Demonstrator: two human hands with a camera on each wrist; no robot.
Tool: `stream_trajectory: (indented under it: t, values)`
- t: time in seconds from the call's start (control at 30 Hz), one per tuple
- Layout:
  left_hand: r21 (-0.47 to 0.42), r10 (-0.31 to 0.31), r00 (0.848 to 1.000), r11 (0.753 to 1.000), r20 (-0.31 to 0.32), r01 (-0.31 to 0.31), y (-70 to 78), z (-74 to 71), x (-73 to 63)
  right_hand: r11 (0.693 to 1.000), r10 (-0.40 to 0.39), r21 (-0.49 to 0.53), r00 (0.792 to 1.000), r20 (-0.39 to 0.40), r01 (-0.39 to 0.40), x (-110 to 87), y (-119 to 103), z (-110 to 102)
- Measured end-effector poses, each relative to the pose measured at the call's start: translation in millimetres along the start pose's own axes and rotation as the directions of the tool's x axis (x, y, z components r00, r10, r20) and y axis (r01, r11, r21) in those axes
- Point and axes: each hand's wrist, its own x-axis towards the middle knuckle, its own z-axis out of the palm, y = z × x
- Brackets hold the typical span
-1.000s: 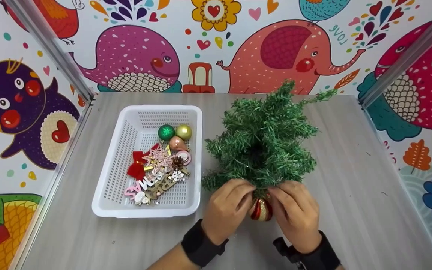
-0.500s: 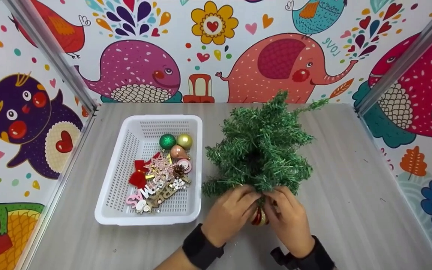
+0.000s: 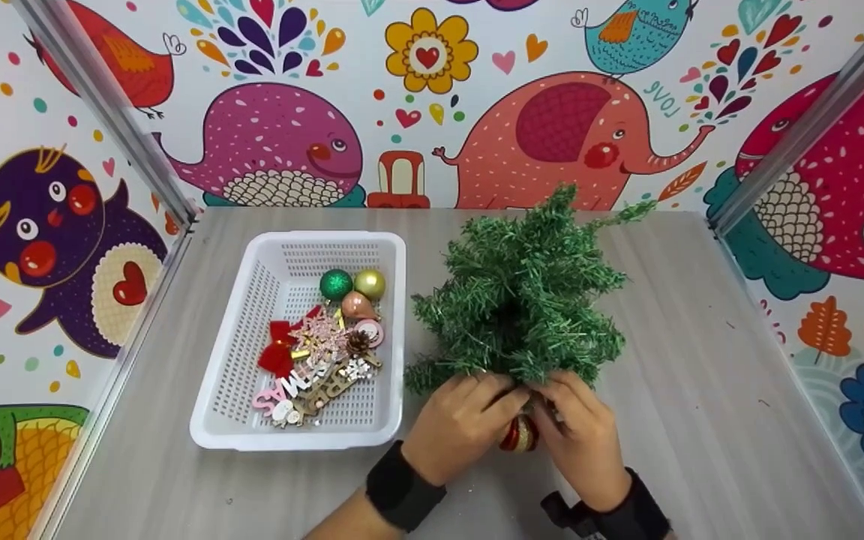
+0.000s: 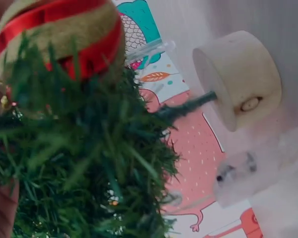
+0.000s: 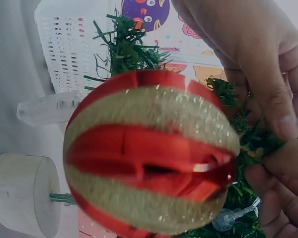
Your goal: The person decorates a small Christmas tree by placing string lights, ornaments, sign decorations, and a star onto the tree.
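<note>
A small green artificial Christmas tree [image 3: 544,277] stands at the table's middle right. From its front branches hangs a round bauble [image 3: 520,436] striped in red and gold glitter, seen large in the right wrist view. My left hand [image 3: 462,420] and right hand [image 3: 582,442] meet just above it. Fingertips of both hands pinch the green branch by the bauble's top. In the right wrist view the left thumb [image 5: 283,116] bears on that branch, with the right fingers close below. Needles and fingers hide the hanging loop. A round wooden base [image 4: 248,79] carries the tree's stem.
Left of the tree sits a white basket [image 3: 297,441] with green and yellow balls, a peach ornament, red bows, a pine cone and lettering. A clear plastic box [image 4: 253,168] lies beside the tree's base. Printed panels stand behind and at both sides.
The head view has tilted up slightly. Both hands have drawn closer together above the bauble and keep working at the branch; the bauble now shows less between them.
</note>
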Motion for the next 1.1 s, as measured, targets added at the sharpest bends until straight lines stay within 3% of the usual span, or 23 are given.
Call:
stream_trajectory:
  t: [0.5,0.6,0.73,0.93,1.1]
  values:
    - [-0.101,-0.098,0.994,0.99,0.046,0.102,4.5,-3.7,-4.4,1.0,0.009,0.01,1.0,0.013,-0.009,-3.3,1,3]
    - [-0.113,-0.114,0.992,0.986,0.048,0.119,4.0,-6.1,-5.0,1.0,-0.019,-0.002,1.0,0.004,0.019,-3.3,1,3]
    - [-0.114,-0.12,0.992,0.986,0.042,0.124,3.1,-10.2,-4.2,0.999,-0.051,-0.003,0.999,0.001,0.051,-3.3,0,1]
    - [-0.128,-0.111,0.994,0.986,0.008,0.111,-2.3,-21.3,-1.0,0.999,-0.039,0.028,0.999,0.01,0.039,-5.6,0,-5]
    - [-0.139,-0.122,0.992,0.984,-0.036,0.116,-12.0,-31.0,-2.8,0.995,-0.03,0.095,0.998,-0.048,0.034,-15.6,3,-10]
